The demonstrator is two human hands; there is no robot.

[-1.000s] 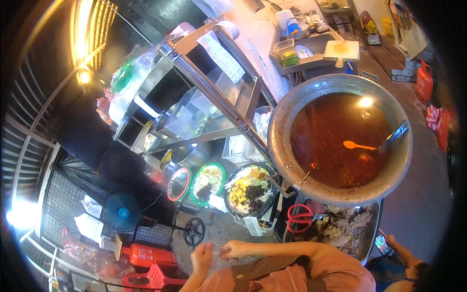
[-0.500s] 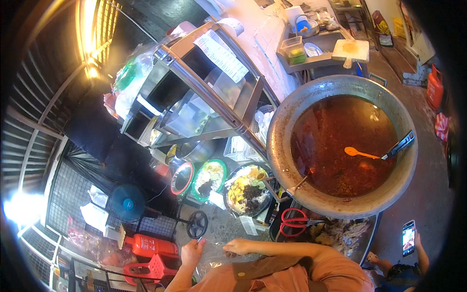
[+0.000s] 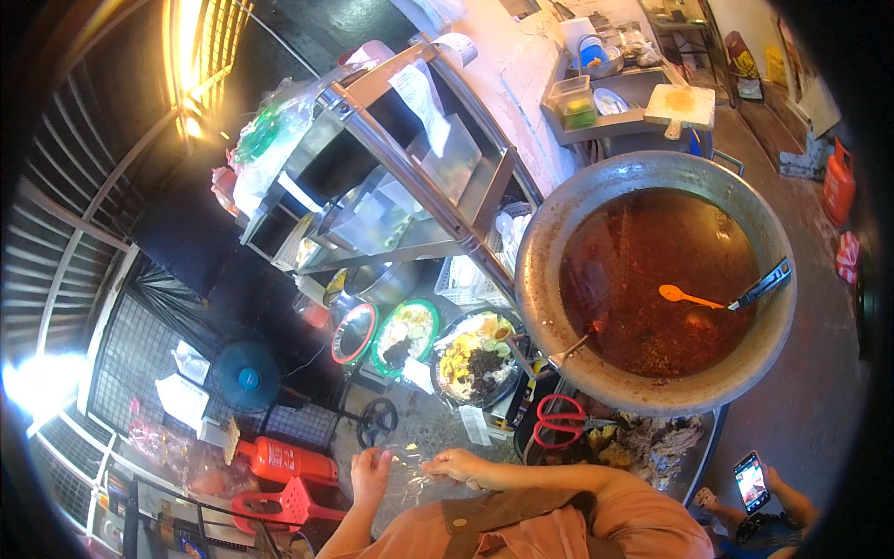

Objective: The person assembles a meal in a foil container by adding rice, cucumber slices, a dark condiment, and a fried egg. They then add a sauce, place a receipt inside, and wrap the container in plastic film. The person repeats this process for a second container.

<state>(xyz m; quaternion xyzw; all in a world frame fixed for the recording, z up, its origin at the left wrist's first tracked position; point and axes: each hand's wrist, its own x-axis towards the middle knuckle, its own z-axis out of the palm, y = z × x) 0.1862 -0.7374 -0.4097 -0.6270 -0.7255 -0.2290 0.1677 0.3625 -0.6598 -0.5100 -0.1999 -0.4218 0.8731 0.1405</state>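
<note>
Low in front of my body, my left hand [image 3: 372, 471] and my right hand [image 3: 456, 468] are closed with a small gap between them. A thin clear plastic bag [image 3: 408, 475] stretches across that gap, pinched at both sides; its outline is hard to make out. Just beyond my hands sits a dark bowl [image 3: 477, 359] of sliced yellow, white and black ingredients. To its left is a green-rimmed bowl [image 3: 406, 334] with white and dark food. Red-handled scissors [image 3: 560, 421] lie right of my right hand, beside a tray of cooked meat pieces [image 3: 643, 447].
A huge metal pot [image 3: 540, 307] of red-brown broth fills the right, with an orange spoon [image 3: 689, 296] in it. A metal shelf rack [image 3: 400, 158] stands ahead. Left are a fan [image 3: 245, 374], a red gas cylinder [image 3: 287, 462] and a red chair [image 3: 284, 503]. Another person holds a phone [image 3: 751, 482].
My hands have shifted slightly, and the plastic between them has changed shape. The other person's phone has moved left and down in the view. My view has tilted slightly.
</note>
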